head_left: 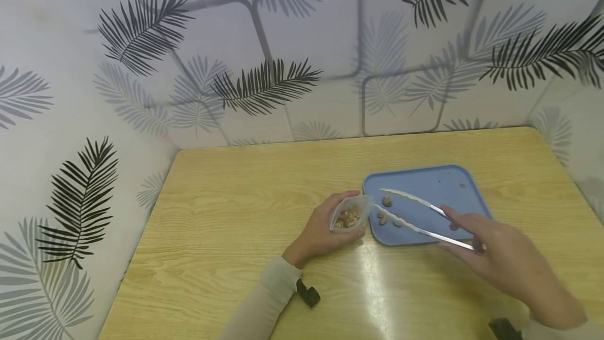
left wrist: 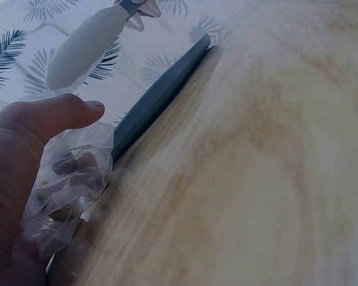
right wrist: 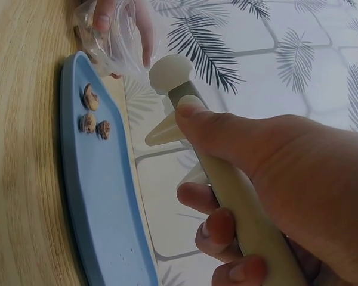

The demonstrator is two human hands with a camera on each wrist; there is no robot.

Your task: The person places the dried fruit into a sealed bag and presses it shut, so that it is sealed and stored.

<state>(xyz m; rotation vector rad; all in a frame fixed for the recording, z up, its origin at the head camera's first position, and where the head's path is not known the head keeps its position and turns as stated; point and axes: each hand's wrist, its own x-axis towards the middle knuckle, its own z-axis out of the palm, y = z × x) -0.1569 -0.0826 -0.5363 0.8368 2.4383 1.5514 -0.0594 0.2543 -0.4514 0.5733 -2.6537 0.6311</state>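
Left hand [head_left: 321,232] curls its grip round the bag [head_left: 348,215]; right hand [head_left: 500,256] pinches open tongs [head_left: 415,216] above the tray [head_left: 464,198]

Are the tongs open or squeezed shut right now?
Open. In the head view the tongs held by the right hand show two arms spread apart over the blue tray.

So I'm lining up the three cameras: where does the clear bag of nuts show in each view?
Head: bag of nuts at centre, held in the left hand, at the blue tray's left edge.
Left wrist: lower left, under the thumb.
Right wrist: top left, beyond the tray's far end.
Shared landmark: the blue tray.
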